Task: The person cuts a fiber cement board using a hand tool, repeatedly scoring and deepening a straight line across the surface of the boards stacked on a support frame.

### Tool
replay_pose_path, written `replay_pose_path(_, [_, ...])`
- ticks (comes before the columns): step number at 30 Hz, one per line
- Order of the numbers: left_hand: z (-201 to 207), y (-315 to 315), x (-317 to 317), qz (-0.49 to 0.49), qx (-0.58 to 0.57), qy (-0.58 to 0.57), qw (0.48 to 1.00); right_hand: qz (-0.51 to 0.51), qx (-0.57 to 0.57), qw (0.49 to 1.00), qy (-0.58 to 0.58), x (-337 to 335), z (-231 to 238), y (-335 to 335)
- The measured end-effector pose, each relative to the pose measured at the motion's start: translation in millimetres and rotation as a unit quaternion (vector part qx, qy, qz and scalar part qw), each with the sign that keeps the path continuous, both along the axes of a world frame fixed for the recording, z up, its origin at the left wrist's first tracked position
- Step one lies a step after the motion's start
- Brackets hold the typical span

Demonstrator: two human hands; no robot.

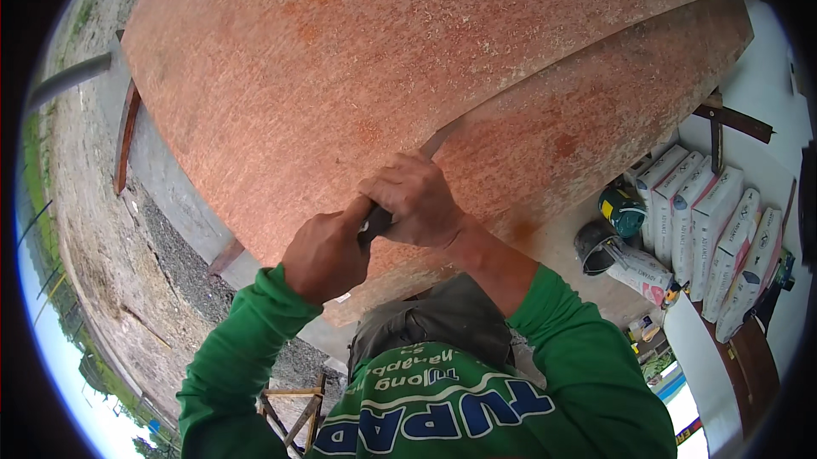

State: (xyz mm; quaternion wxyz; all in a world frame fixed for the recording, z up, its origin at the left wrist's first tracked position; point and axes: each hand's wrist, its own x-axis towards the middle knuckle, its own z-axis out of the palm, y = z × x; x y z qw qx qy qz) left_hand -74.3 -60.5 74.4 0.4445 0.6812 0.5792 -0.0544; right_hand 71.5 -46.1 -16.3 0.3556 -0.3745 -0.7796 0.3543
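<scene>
1. Reddish-brown board, broad and flat, lies beneath the fingers and spreads far ahead of them; its surface looks rough and mottled, scattered with pale flecks that look like wood shavings.
2. Saw-like tool: its narrow grey blade shows just beyond the right fingers, meeting the board at a slant. Its dark handle shows between the two hands.
3. Left hand: fingers curled closed around the tool's rear end, nearer the body.
4. Right hand: fingers folded firmly over the tool just ahead of the left hand, next to the blade.
5. From the blade, a long, thin slit runs ahead and to the right of the fingers; on its right side lies a tapering strip with the same grainy red face.
6. Green cloth sleeves cover the forearms behind the fingers, bunched into soft folds.
7. Well to the right of the fingers, plump pale sacks stand in a leaning row, beside a round black bucket.
8. To the left of the fingers, past the board's edge, lies coarse grey gravel.
</scene>
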Motion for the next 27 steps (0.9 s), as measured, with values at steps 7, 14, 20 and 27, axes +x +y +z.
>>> replay_pose_path(7, [75,-27,-35,0.013,-0.024,0.037,0.999,-0.002,0.025,0.999,0.019,-45,60,-34])
replay_pose_path(14, [-60,43,33,-0.037,0.006,0.002,0.999,-0.033,0.024,0.999,-0.011,28,-44,38])
replay_pose_path(20, [93,-36,-49,0.027,-0.041,0.046,0.998,0.039,0.028,0.999,0.011,-58,77,-41])
replay_pose_path(27, [-32,18,2,-0.026,-0.009,-0.004,1.0,-0.052,0.054,0.997,0.008,3,-31,18])
